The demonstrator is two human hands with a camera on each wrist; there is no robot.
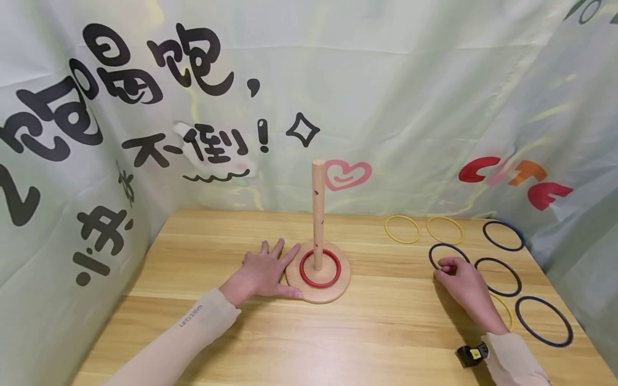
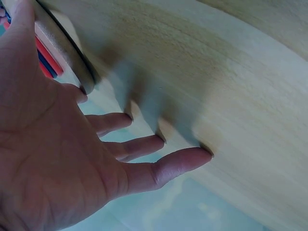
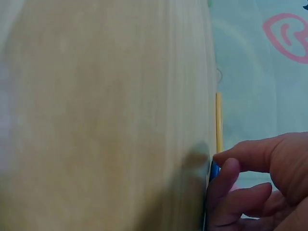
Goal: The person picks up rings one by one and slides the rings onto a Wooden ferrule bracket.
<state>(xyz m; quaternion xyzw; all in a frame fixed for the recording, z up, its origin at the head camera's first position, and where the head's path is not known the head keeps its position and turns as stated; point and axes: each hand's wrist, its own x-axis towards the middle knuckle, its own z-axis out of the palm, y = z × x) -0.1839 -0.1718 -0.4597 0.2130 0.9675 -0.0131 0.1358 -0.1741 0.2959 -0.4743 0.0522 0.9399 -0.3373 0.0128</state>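
A wooden post [image 1: 318, 214] stands upright on a round wooden base [image 1: 321, 295]. Around its foot lies a red ring [image 1: 321, 286], and the left wrist view shows red and blue ring edges [image 2: 47, 60] stacked there. My left hand [image 1: 263, 272] rests with spread fingers at the base's left edge, the thumb on its rim. Over on the right, my right hand [image 1: 465, 287] pinches the near-left edge of a dark blue ring [image 1: 449, 245] between thumb and forefinger, low at the tabletop. The same blue ring [image 3: 214, 171] shows edge-on in the right wrist view.
Two yellow rings [image 1: 402, 216] [image 1: 445, 217] lie near the table's back edge. Several dark blue rings [image 1: 544, 320] lie along the right side, and a third yellow ring [image 1: 507, 311] is partly hidden under my right wrist. A printed cloth [image 1: 410, 107] hangs behind the wooden table [image 1: 381, 332].
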